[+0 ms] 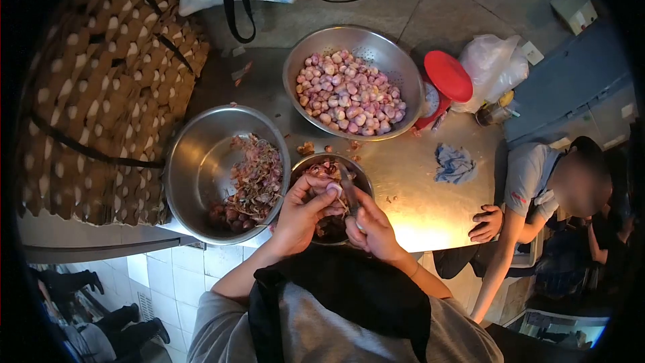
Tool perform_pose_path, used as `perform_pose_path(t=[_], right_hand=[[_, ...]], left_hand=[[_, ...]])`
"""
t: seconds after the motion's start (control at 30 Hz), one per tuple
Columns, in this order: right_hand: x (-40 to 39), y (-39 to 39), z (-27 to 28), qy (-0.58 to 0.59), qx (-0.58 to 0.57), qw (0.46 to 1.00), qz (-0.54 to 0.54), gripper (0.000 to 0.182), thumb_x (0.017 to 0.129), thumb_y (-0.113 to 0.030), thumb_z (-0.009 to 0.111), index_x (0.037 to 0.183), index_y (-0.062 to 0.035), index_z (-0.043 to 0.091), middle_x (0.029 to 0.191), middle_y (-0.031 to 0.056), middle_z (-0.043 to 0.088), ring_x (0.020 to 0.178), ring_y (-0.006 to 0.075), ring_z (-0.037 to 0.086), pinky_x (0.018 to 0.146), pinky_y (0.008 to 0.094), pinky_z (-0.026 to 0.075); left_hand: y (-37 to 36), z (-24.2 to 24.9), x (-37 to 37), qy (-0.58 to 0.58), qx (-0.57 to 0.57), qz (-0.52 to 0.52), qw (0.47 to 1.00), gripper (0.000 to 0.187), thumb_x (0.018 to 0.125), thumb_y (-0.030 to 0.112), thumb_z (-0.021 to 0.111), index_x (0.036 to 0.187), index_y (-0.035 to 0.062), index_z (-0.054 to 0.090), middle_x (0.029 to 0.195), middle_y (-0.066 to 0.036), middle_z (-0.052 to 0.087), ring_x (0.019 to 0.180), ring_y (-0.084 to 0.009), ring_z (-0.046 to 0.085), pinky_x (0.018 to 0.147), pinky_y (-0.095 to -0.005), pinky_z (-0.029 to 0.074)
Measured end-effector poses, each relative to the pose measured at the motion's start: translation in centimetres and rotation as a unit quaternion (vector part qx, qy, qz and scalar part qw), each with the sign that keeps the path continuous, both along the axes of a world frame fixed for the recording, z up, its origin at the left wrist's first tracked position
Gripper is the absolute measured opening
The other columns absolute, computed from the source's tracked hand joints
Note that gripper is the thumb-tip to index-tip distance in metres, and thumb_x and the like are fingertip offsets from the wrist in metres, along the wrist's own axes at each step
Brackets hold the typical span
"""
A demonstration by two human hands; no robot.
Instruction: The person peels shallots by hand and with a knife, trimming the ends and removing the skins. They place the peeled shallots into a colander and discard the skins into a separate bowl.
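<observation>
My left hand (302, 214) pinches a pale, peeled-looking shallot (334, 189) between thumb and fingers. My right hand (377, 230) is closed round the handle of a small knife (349, 190), its blade pointing away from me beside the shallot. Both hands are over a small metal bowl (366, 178) with reddish-brown skins in it. Left of it, a wide metal basin (191, 161) contains dry shallot peelings (259, 171) and several unpeeled shallots (235, 218). Beyond my hands, a metal colander (396, 70) is filled with peeled pinkish shallots (349, 94).
Stacked egg trays (101, 94) with black straps stand at left. On the metal table (416, 212) are a crumpled blue cloth (455, 164), a red scale (447, 77) and a plastic bag (494, 67). Another person (527, 188) leans at the right, one hand on the table edge.
</observation>
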State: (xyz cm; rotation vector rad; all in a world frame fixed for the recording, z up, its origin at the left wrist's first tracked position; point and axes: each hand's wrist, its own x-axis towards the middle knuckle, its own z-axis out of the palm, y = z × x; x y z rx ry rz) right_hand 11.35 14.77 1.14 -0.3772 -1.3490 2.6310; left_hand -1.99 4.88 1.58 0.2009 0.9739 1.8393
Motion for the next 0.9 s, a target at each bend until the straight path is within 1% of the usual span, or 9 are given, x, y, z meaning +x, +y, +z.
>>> perform_pose_path(t=[0.03, 0.1, 0.2, 0.3, 0.47, 0.57, 0.67, 0.7, 0.9], right_hand=[[0.1, -0.1, -0.3, -0.01, 0.074, 0.997, -0.009, 0.042, 0.094, -0.017, 0.036, 0.134, -0.0079, 0.028, 0.072, 0.0038, 0.051, 0.06, 0.0091, 0.05, 0.056, 0.0185, 0.041], [-0.1, -0.3, -0.5, -0.021, 0.188, 0.981, -0.032, 0.043, 0.093, -0.015, 0.039, 0.133, -0.0039, 0.028, 0.097, 0.0083, 0.051, 0.088, 0.0137, 0.049, 0.077, 0.0238, 0.039], [-0.2, -0.7, 0.1, -0.019, 0.227, 0.972, -0.049, 0.044, 0.092, -0.016, 0.042, 0.131, -0.0002, 0.03, 0.128, 0.0128, 0.039, 0.12, 0.019, 0.034, 0.1, 0.0305, 0.024], [-0.4, -0.5, 0.4, 0.0, 0.25, 0.967, -0.053, 0.043, 0.092, -0.017, 0.042, 0.129, -0.0003, 0.031, 0.124, 0.0126, 0.042, 0.117, 0.0194, 0.038, 0.098, 0.0301, 0.028], [-0.2, 0.2, -0.8, 0.022, 0.404, 0.912, -0.067, 0.044, 0.091, -0.019, 0.044, 0.128, -0.0001, 0.031, 0.122, 0.0133, 0.044, 0.115, 0.0193, 0.041, 0.096, 0.03, 0.03], [0.0, 0.8, -1.3, 0.006, 0.369, 0.925, -0.091, 0.046, 0.092, -0.02, 0.044, 0.13, 0.0007, 0.029, 0.123, 0.0131, 0.044, 0.113, 0.0191, 0.042, 0.096, 0.0296, 0.03], [0.1, 0.3, -0.2, 0.007, 0.301, 0.948, -0.105, 0.049, 0.092, -0.022, 0.044, 0.132, -0.0003, 0.026, 0.121, 0.0102, 0.045, 0.1, 0.0151, 0.047, 0.087, 0.027, 0.037], [0.2, 0.2, 0.2, -0.01, 0.274, 0.958, -0.082, 0.051, 0.093, -0.021, 0.042, 0.135, -0.0018, 0.023, 0.118, 0.0075, 0.046, 0.08, 0.0079, 0.046, 0.071, 0.0209, 0.04], [0.5, 0.3, -0.7, 0.004, 0.224, 0.973, -0.048, 0.05, 0.094, -0.019, 0.039, 0.138, -0.0044, 0.019, 0.082, -0.0012, 0.049, 0.057, 0.0036, 0.035, 0.051, 0.0166, 0.031]], left_hand=[[0.0, 0.0, 0.1, 0.004, -0.003, 0.006, 1.0, 0.009, 0.084, 0.004, 0.055, 0.09, 0.0089, 0.05, 0.087, -0.002, 0.057, 0.077, -0.013, 0.058, 0.068, -0.0263, 0.05], [0.0, -0.2, 0.2, 0.013, -0.005, 0.015, 1.0, 0.009, 0.084, 0.002, 0.054, 0.089, 0.0088, 0.05, 0.085, -0.002, 0.058, 0.074, -0.0132, 0.058, 0.066, -0.026, 0.05], [-0.2, -0.5, 0.2, 0.004, 0.006, 0.01, 1.0, 0.011, 0.082, 0.003, 0.057, 0.089, 0.0081, 0.05, 0.083, -0.003, 0.06, 0.07, -0.0112, 0.059, 0.063, -0.0249, 0.05], [-0.3, -0.7, 0.3, -0.005, 0.015, -0.003, 1.0, 0.009, 0.082, 0.003, 0.057, 0.088, 0.0075, 0.05, 0.081, -0.003, 0.059, 0.068, -0.0117, 0.06, 0.061, -0.025, 0.05], [-1.0, 0.6, -0.3, -0.091, 0.032, -0.052, 0.994, 0.008, 0.083, 0.004, 0.055, 0.09, 0.0071, 0.052, 0.08, -0.004, 0.059, 0.066, -0.0129, 0.06, 0.059, -0.0254, 0.051], [-1.8, 2.1, -1.3, -0.106, 0.079, -0.096, 0.987, 0.011, 0.083, 0.005, 0.055, 0.094, 0.0067, 0.053, 0.082, -0.004, 0.059, 0.072, -0.0129, 0.06, 0.062, -0.0256, 0.052], [-1.7, 2.8, -1.4, -0.059, 0.064, -0.055, 0.995, 0.013, 0.085, 0.004, 0.053, 0.097, 0.0062, 0.053, 0.087, -0.004, 0.058, 0.077, -0.013, 0.059, 0.066, -0.0254, 0.052], [-1.5, 3.0, -1.3, -0.058, 0.046, -0.043, 0.996, 0.019, 0.085, 0.003, 0.051, 0.104, 0.0061, 0.053, 0.085, -0.004, 0.058, 0.082, -0.013, 0.059, 0.067, -0.0244, 0.051], [-0.8, 0.5, -1.4, -0.074, 0.061, -0.027, 0.995, 0.019, 0.084, 0.0, 0.052, 0.102, 0.0065, 0.054, 0.091, -0.004, 0.059, 0.086, -0.0141, 0.059, 0.081, -0.0309, 0.05]])
